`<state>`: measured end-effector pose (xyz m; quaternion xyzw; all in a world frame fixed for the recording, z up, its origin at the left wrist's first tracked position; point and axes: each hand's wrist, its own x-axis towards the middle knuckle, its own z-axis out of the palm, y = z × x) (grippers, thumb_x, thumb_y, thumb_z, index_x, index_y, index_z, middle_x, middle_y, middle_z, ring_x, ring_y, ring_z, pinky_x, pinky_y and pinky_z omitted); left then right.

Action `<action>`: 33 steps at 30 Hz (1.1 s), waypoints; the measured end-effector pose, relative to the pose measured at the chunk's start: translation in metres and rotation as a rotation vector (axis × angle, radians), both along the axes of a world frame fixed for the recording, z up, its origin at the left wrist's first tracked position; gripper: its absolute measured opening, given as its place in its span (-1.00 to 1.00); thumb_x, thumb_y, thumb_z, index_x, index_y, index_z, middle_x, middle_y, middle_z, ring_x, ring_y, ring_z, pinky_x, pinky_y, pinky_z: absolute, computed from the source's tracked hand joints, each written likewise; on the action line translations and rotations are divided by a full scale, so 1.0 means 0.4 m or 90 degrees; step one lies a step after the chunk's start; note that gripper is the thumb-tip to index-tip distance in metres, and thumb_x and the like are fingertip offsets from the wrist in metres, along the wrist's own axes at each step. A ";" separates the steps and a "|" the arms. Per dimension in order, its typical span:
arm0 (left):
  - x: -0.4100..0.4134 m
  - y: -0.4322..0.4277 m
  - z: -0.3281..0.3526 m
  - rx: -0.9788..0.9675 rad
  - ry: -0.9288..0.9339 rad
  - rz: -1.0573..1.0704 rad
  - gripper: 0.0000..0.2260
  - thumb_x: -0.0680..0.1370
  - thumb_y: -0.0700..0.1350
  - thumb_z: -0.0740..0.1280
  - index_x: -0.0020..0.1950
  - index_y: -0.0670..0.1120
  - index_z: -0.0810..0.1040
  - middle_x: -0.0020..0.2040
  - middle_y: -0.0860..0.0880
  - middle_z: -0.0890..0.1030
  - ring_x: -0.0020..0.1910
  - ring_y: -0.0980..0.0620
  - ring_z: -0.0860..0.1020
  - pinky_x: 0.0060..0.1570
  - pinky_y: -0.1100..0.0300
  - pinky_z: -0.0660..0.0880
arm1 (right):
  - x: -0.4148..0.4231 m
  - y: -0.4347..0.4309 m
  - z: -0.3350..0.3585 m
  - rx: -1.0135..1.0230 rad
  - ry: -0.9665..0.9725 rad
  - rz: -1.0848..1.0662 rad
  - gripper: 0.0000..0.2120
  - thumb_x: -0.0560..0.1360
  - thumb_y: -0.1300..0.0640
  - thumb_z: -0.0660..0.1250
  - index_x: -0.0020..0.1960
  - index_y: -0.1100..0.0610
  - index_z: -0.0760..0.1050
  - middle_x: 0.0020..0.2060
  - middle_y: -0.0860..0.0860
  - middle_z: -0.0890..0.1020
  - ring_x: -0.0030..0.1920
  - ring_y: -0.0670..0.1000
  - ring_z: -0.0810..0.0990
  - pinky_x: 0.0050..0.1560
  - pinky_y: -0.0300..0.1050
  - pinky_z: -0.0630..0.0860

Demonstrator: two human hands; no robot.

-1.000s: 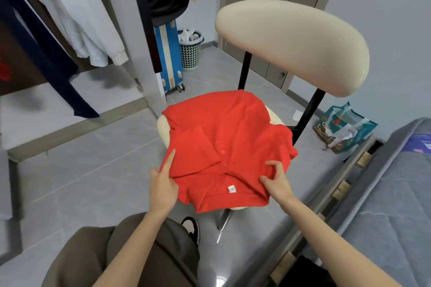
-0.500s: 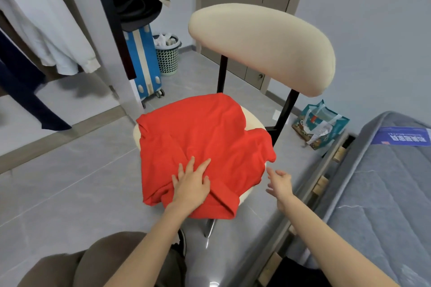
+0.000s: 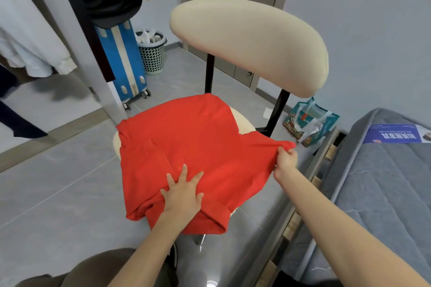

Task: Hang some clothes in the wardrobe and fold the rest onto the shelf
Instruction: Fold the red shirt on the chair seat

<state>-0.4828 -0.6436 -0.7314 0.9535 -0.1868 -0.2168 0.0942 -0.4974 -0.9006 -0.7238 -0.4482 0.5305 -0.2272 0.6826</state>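
A red polo shirt (image 3: 198,137) lies partly folded on the seat of a cream chair (image 3: 251,39). My left hand (image 3: 183,193) presses flat on the shirt's near part, fingers spread. My right hand (image 3: 286,161) pinches the shirt's right edge and pulls it taut off the seat's side. To the left stands the open wardrobe (image 3: 77,37), where a white garment (image 3: 30,49) and a dark one (image 3: 14,121) hang.
A blue suitcase (image 3: 123,60) and a mesh bin (image 3: 152,53) stand behind the chair. A teal bag (image 3: 310,121) sits on the floor by the bed (image 3: 384,182) at right. Dark clothes (image 3: 109,0) drape over the wardrobe door. Grey tile floor lies to the left.
My right hand reached out and took hold of the shirt's right edge, stretching it sideways. My left hand stayed pressing on the near part. The view shifted slightly.
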 end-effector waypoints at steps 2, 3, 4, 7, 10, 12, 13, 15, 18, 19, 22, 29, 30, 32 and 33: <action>0.011 -0.004 0.007 0.015 0.014 -0.007 -0.41 0.60 0.11 0.24 0.55 0.26 0.02 0.60 0.00 -0.13 0.52 -0.36 -0.04 0.38 -0.32 0.22 | -0.007 -0.023 0.002 -0.023 0.001 -0.035 -0.91 0.62 0.25 0.13 0.06 0.08 0.27 -0.26 0.00 0.40 -0.32 -0.06 0.35 -0.32 -0.14 0.36; 0.014 -0.005 0.009 0.023 0.019 -0.012 -0.39 0.59 0.12 0.26 0.55 0.26 0.02 0.60 0.00 -0.13 0.51 -0.36 -0.03 0.37 -0.31 0.24 | -0.013 -0.027 -0.006 0.001 0.007 -0.035 -0.89 0.62 0.26 0.12 0.09 0.09 0.27 -0.25 0.01 0.41 -0.31 -0.06 0.37 -0.26 -0.11 0.40; 0.017 -0.004 0.010 0.027 0.021 -0.017 -0.39 0.58 0.13 0.27 0.55 0.26 0.03 0.60 0.00 -0.12 0.51 -0.36 -0.02 0.36 -0.29 0.26 | -0.019 -0.025 -0.016 0.043 0.011 -0.028 -0.88 0.61 0.27 0.11 0.10 0.10 0.29 -0.25 0.02 0.42 -0.31 -0.04 0.39 -0.20 -0.09 0.43; 0.024 0.007 0.010 0.032 0.020 -0.035 -0.37 0.55 0.17 0.29 0.55 0.24 0.07 0.60 0.00 -0.11 0.51 -0.36 0.02 0.38 -0.22 0.29 | -0.030 -0.008 -0.011 0.128 -0.019 0.000 -0.83 0.60 0.33 0.10 -0.01 0.09 0.36 -0.29 0.03 0.41 -0.33 -0.03 0.37 -0.24 -0.10 0.41; 0.033 0.018 0.013 0.032 0.012 -0.055 -0.36 0.54 0.18 0.32 0.55 0.22 0.11 0.60 0.00 -0.08 0.51 -0.35 0.07 0.43 -0.09 0.25 | -0.018 0.012 0.038 -0.010 -0.059 0.060 -0.86 0.61 0.27 0.14 -0.04 0.05 0.29 -0.25 0.00 0.41 -0.28 -0.06 0.37 -0.26 -0.16 0.34; 0.035 0.026 0.016 0.013 0.015 -0.062 -0.37 0.54 0.15 0.33 0.54 0.22 0.12 0.60 -0.01 -0.07 0.52 -0.34 0.06 0.44 -0.06 0.20 | -0.010 0.053 0.073 -0.119 -0.102 0.134 -0.87 0.60 0.24 0.19 0.02 0.04 0.29 -0.21 -0.01 0.44 -0.23 -0.09 0.41 -0.22 -0.18 0.37; 0.035 0.031 0.017 -0.007 0.025 -0.064 -0.38 0.55 0.12 0.33 0.54 0.22 0.13 0.60 -0.02 -0.06 0.52 -0.33 0.03 0.46 -0.08 0.17 | -0.008 0.081 0.083 -0.186 -0.114 0.191 -0.85 0.58 0.25 0.22 -0.01 0.03 0.31 -0.22 -0.02 0.44 -0.24 -0.09 0.41 -0.20 -0.20 0.37; 0.029 0.048 0.019 -0.078 0.057 -0.062 -0.41 0.56 0.07 0.33 0.54 0.20 0.17 0.60 -0.04 -0.05 0.54 -0.29 -0.02 0.49 -0.11 0.10 | -0.015 0.142 0.085 -0.312 -0.089 0.366 -0.80 0.54 0.30 0.28 -0.06 0.02 0.35 -0.20 -0.05 0.45 -0.21 -0.10 0.42 -0.14 -0.23 0.37; 0.011 0.093 0.020 -0.226 0.034 0.001 -0.54 0.58 -0.02 0.32 0.47 0.09 0.35 0.59 -0.07 0.01 0.54 -0.11 0.11 0.47 0.09 0.10 | -0.046 0.197 0.040 -0.467 0.051 0.676 -0.76 0.52 0.26 0.31 0.15 0.07 0.41 0.07 -0.09 0.52 0.08 -0.05 0.50 0.16 -0.16 0.40; 0.007 0.110 0.019 -0.266 0.003 0.033 -0.59 0.59 -0.05 0.31 0.44 0.06 0.40 0.58 -0.07 0.04 0.53 -0.08 0.15 0.45 0.11 0.14 | -0.059 0.201 0.020 -0.538 0.096 0.734 -0.68 0.52 0.24 0.31 0.24 0.09 0.39 0.16 -0.07 0.52 0.19 0.00 0.49 0.25 -0.09 0.38; -0.007 0.159 0.018 -0.314 -0.080 0.106 -0.64 0.59 -0.11 0.29 0.39 0.05 0.45 0.55 -0.06 0.12 0.49 -0.10 0.20 0.42 0.05 0.22 | -0.093 0.202 -0.015 -0.675 0.206 0.781 -0.50 0.52 0.13 0.29 0.44 0.00 0.28 0.45 -0.01 0.34 0.44 0.12 0.25 0.42 0.08 0.23; -0.023 0.205 -0.010 -0.284 -0.093 0.080 -0.58 0.63 -0.12 0.22 0.49 0.06 0.32 0.57 -0.04 0.13 0.57 -0.08 0.00 0.52 -0.01 0.01 | -0.047 0.213 -0.031 -0.702 0.290 0.752 -0.51 0.61 0.04 0.19 0.52 0.06 0.22 0.55 0.10 0.15 0.55 0.12 0.08 0.51 0.12 0.06; -0.017 0.204 -0.013 -0.273 -0.094 0.079 -0.57 0.63 -0.10 0.21 0.51 0.08 0.29 0.58 -0.04 0.11 0.57 -0.08 -0.02 0.53 -0.04 -0.01 | -0.030 0.213 -0.031 -0.703 0.295 0.753 -0.49 0.61 0.06 0.19 0.53 0.09 0.20 0.55 0.12 0.15 0.55 0.13 0.09 0.51 0.10 0.06; -0.001 0.201 -0.020 -0.243 -0.088 0.088 -0.53 0.64 -0.05 0.19 0.54 0.11 0.19 0.59 -0.04 0.04 0.57 -0.12 -0.07 0.52 -0.08 -0.03 | 0.004 0.214 -0.035 -0.708 0.313 0.781 -0.45 0.61 0.07 0.19 0.56 0.07 0.13 0.56 0.13 0.08 0.55 0.13 0.05 0.52 0.09 0.04; 0.010 0.200 -0.026 -0.218 -0.077 0.090 -0.50 0.64 -0.02 0.18 0.56 0.12 0.12 0.60 -0.04 0.01 0.57 -0.15 -0.09 0.52 -0.09 -0.03 | 0.022 0.216 -0.038 -0.705 0.324 0.802 -0.42 0.61 0.05 0.18 0.57 0.03 0.07 0.57 0.10 0.03 0.56 0.14 0.00 0.53 0.12 0.00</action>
